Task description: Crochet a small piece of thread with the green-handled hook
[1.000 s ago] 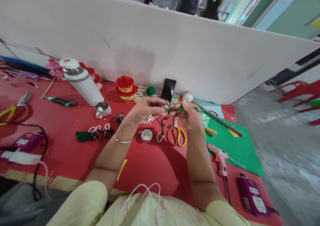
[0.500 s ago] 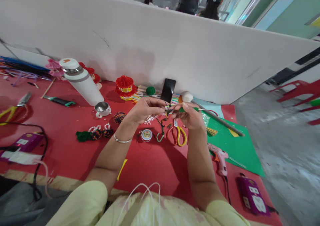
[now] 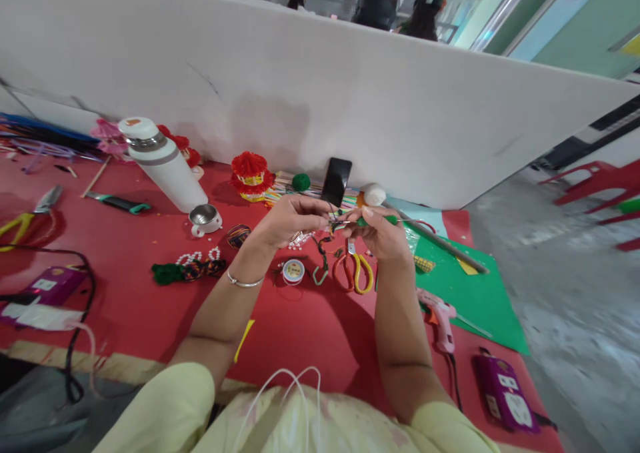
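Over the middle of the red table [image 3: 310,333], both hands meet at a small dark strand of yarn [image 3: 334,225]. My left hand [image 3: 295,221] pinches that yarn between thumb and fingers. My right hand [image 3: 383,233] is closed around a green-handled crochet hook [image 3: 391,219], its thin metal shaft pointing left into the yarn. The fingers partly hide the tip and the stitches. Just below the hands lie red-and-yellow scissors [image 3: 367,274], a bent green wire piece [image 3: 320,276] and a round white spool [image 3: 293,271].
A white bottle [image 3: 167,173], a metal cup [image 3: 205,219] and a utility knife [image 3: 120,203] are on the left. A phone [image 3: 337,181] leans against the white partition [image 3: 300,73]. A pink glue gun [image 3: 440,319] and a purple power box [image 3: 505,389] lie on the right.
The hook's shaft shows a little more between the hands, and my right fingers have shifted slightly. My left hand stays nearly where it was, pinching the yarn.
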A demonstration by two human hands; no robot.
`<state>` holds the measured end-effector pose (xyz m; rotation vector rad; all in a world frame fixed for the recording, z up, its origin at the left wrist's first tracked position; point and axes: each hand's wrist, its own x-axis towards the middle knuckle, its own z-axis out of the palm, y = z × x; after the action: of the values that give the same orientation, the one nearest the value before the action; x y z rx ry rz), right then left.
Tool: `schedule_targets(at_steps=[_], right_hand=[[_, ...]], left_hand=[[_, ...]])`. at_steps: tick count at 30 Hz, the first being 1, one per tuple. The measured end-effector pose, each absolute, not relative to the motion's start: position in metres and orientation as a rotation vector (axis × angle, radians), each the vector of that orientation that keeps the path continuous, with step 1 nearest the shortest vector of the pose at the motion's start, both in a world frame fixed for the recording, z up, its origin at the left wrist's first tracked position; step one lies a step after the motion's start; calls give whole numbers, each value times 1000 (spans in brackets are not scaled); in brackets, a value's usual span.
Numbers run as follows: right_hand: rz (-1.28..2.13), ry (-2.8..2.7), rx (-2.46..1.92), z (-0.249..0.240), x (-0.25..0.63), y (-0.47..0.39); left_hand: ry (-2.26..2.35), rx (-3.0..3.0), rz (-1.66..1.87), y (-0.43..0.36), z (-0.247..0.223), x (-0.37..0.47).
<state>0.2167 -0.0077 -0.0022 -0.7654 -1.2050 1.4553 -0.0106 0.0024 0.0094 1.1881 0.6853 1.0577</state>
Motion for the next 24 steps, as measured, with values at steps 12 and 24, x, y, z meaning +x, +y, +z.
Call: schedule_targets(at_steps=[12, 24], right_hand=[[1338, -1268, -790, 3, 212, -15], [994, -1526, -836, 15, 199, -33]], left_hand=[[691, 1269, 1114, 3, 6, -12], [825, 1439, 1253, -2, 10, -15]])
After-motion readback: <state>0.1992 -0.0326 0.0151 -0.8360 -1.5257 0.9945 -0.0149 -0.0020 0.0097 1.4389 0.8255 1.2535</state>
